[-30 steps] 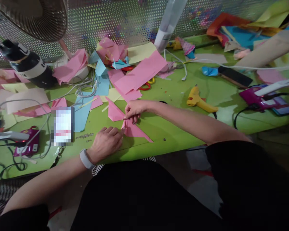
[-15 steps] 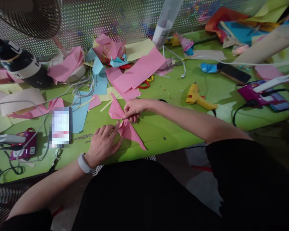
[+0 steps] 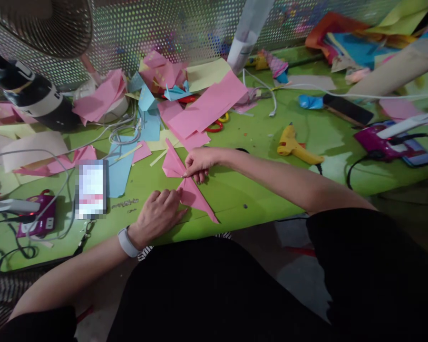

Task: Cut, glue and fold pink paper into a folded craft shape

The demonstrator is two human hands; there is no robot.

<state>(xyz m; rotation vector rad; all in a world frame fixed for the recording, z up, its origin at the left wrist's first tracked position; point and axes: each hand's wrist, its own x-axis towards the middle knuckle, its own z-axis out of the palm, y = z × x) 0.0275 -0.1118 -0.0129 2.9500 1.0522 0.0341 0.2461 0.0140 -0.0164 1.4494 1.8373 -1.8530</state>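
Note:
A folded pink paper point(image 3: 196, 198), shaped like a bow with two fanned wings and a narrow pinched middle, lies on the green tabletop. My right hand point(image 3: 199, 164) is closed on its middle, with thumb and index finger pinching it from the right. My left hand point(image 3: 159, 213), with a pale watch band at the wrist, rests on the table to the left of the lower wing. Its fingers are bent and its thumb stands apart; the index fingertip meets the paper's edge. Nothing shows in its grasp.
A phone point(image 3: 92, 189) lies left of my left hand. Pink paper sheets point(image 3: 207, 104) partly cover red- and yellow-handled scissors point(image 3: 214, 126). A yellow glue gun point(image 3: 296, 145) lies to the right. Cables and purple power boxes point(image 3: 381, 140) sit at both sides; a black bottle point(image 3: 35, 97) leans back left.
My left index finger has drawn back and bent, away from the paper's middle. My right hand keeps its pinch in the same place. The view has shifted slightly.

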